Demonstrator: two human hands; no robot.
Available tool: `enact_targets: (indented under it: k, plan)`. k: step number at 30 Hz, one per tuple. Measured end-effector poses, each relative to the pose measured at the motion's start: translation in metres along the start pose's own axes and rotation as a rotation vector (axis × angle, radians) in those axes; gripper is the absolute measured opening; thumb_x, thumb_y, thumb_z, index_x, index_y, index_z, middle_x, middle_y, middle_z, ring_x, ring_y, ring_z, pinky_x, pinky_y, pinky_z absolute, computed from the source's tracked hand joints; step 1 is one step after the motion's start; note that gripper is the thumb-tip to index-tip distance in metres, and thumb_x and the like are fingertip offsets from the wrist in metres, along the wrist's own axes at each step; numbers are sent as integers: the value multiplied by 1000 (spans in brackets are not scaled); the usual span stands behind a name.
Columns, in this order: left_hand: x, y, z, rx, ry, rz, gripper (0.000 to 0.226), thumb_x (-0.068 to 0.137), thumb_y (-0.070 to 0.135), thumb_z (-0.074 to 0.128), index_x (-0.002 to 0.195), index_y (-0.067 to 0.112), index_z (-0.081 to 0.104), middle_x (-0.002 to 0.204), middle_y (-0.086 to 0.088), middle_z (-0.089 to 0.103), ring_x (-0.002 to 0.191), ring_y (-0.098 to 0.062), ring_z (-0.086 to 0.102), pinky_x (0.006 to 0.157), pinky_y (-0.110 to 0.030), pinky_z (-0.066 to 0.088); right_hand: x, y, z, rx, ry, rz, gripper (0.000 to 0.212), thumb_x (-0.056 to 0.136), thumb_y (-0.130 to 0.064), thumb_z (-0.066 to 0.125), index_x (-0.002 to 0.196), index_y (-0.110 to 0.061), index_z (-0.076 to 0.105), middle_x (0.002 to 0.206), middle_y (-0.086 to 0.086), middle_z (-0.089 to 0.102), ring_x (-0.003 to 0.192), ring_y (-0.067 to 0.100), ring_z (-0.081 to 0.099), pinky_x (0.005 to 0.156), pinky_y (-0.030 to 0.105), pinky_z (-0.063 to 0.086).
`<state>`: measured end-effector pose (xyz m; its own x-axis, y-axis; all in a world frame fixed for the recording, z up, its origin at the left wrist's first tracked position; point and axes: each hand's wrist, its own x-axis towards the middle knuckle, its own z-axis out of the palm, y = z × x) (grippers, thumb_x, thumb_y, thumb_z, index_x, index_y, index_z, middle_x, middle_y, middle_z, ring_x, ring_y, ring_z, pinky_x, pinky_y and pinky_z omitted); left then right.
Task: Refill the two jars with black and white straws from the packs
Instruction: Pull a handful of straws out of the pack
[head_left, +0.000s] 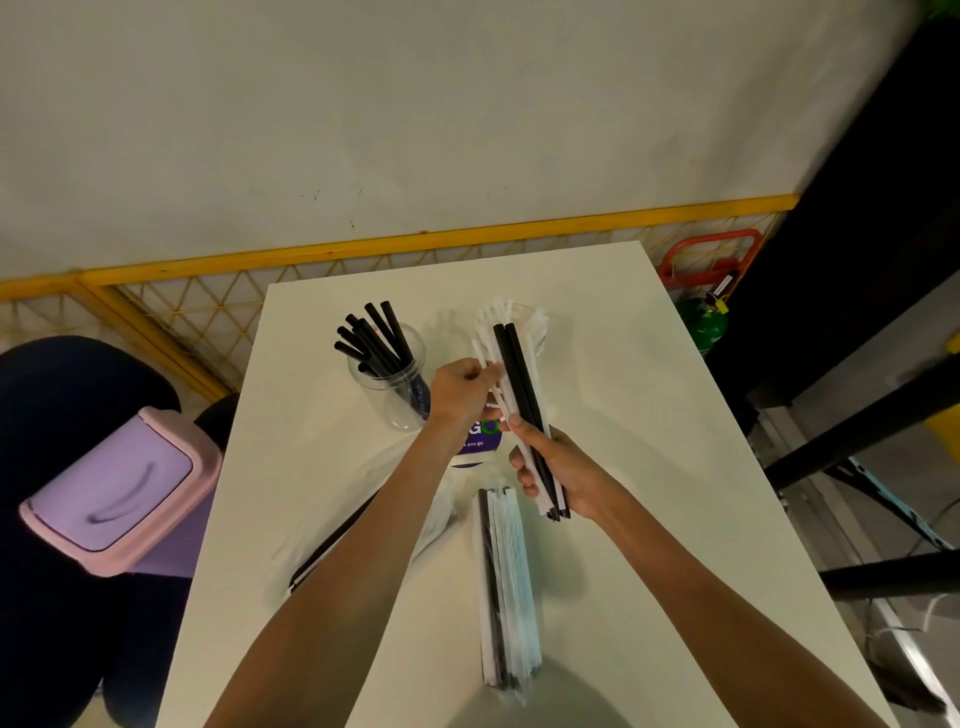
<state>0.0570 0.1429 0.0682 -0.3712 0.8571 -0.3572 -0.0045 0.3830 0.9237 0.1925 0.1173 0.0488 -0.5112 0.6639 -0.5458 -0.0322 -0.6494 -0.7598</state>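
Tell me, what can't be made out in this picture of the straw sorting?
All in the head view:
- White-straw jar: mostly behind the bundle that the right hand grips, so how full it is cannot be told.
- Purple label: wording partly covered by the left hand.
- White straws pinched by the left hand: too small to count.
- Clear pack: partly under the left forearm.

A mixed bundle (521, 384) of black and white straws is gripped in the right hand (563, 467) at the centre of the frame, and some of its white straws (483, 358) are pinched by the left hand (460, 389). Behind the hands, a black-straw jar (384, 400) and a white-straw jar (535, 325) are seen upright on the white table (649, 441). A straw pack (506, 587) is laid lengthwise at lower centre.
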Motion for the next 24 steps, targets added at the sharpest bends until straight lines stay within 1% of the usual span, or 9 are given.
enact_targets:
  k: [4, 8, 11, 13, 15, 17, 20, 22, 24]
  plan:
    - [7, 0, 9, 98, 26, 13, 20, 91, 9, 57, 71, 7, 56, 80, -15, 61, 69, -26, 63, 53, -26, 57, 0, -2, -8, -17, 27, -42, 22, 93, -35, 53, 95, -13, 58, 51, 0, 56, 40, 11, 49, 39, 20, 41]
    - [10, 11, 18, 69, -8, 7, 10, 92, 9, 56, 88, 1, 61, 83, -16, 64, 61, -18, 62, 49, -21, 55, 0, -6, -19, 41, 62, -58, 23, 95, -34, 49, 92, -13, 57, 54, 3, 59, 42, 13, 52, 41, 21, 44]
    - [13, 25, 21, 61, -38, 14, 10, 93, 8, 54, 91, -1, 59, 85, -15, 65, 61, -16, 62, 46, -18, 53, 3, -12, -28, 38, 110, -56, 22, 94, -32, 51, 90, -11, 57, 56, 4, 63, 45, 14, 56, 43, 21, 46]
    - [18, 39, 20, 65, -18, 60, 11, 94, 8, 53, 92, -1, 59, 86, -16, 65, 64, -18, 64, 48, -20, 55, 4, -17, -33, 25, 140, -60, 22, 94, -31, 52, 88, -11, 57, 55, 2, 64, 45, 14, 58, 43, 21, 46]
    - [27, 57, 17, 103, 55, 158, 15, 94, 10, 52, 96, -3, 59, 89, -16, 67, 69, -22, 67, 53, -23, 57, 4, -23, -39, 31, 172, -67, 18, 93, -29, 54, 86, -12, 57, 53, 2, 62, 44, 14, 56, 44, 22, 46]
    - [35, 75, 10, 143, 161, 308, 17, 94, 10, 52, 103, -3, 56, 94, -17, 68, 68, -18, 66, 56, -25, 58, 5, -29, -46, 68, 192, -75, 13, 93, -26, 55, 85, -15, 56, 50, 1, 56, 40, 13, 50, 42, 22, 43]
    - [43, 97, 0, 147, 300, 573, 28, 93, 6, 51, 119, 2, 42, 93, -15, 67, 70, -21, 66, 62, -36, 59, 7, -34, -57, 98, 215, -88, 10, 92, -23, 55, 86, -16, 57, 49, 1, 49, 38, 12, 43, 41, 21, 40]
    - [47, 104, -4, 159, 348, 738, 43, 94, 7, 48, 133, 9, 31, 88, -13, 64, 70, -19, 64, 63, -32, 57, 8, -36, -63, 107, 215, -98, 10, 93, -23, 54, 87, -16, 58, 49, 1, 47, 37, 12, 42, 40, 22, 40]
    - [50, 104, -3, 226, 384, 852, 55, 96, 11, 46, 144, 11, 20, 81, -14, 61, 65, -20, 60, 63, -30, 53, 9, -37, -66, 98, 195, -100, 10, 94, -22, 52, 88, -16, 58, 49, 0, 47, 37, 11, 41, 40, 22, 40]
